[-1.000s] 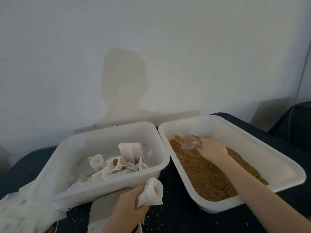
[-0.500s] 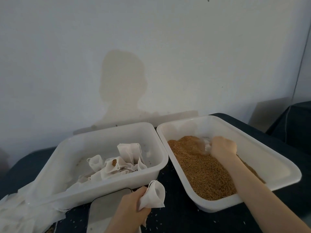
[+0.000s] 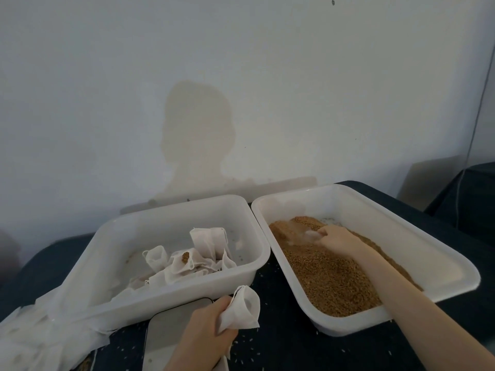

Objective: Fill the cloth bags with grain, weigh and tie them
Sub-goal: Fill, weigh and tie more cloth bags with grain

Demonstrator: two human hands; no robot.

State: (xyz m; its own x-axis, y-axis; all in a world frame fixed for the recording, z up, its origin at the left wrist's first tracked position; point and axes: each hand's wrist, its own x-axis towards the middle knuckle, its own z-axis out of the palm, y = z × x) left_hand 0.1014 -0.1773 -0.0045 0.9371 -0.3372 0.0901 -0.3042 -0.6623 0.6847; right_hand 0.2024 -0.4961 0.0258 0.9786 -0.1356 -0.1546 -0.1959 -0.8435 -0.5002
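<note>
My left hand [image 3: 203, 336] grips an empty white cloth bag [image 3: 245, 307], mouth open and facing right, above the dark table in front of the trays. My right hand [image 3: 338, 239] is in the right white tray [image 3: 434, 253], fingers curled low on the brown grain [image 3: 329, 277]. It holds a small translucent scoop [image 3: 307, 233] that is blurred and pushed into the grain heap. A flat grey scale [image 3: 171, 336] lies under my left wrist.
The left white tray [image 3: 112, 269] holds several white cloth bags [image 3: 198, 253], one showing grain at its mouth. Loose white cloths [image 3: 37, 341] pile at the table's left edge. Stray grains dot the dark tabletop [image 3: 289, 349]. A wall stands close behind.
My right hand swept right through the grain and then back left, pushing the scoop into the heap. My left hand and the bag have barely moved.
</note>
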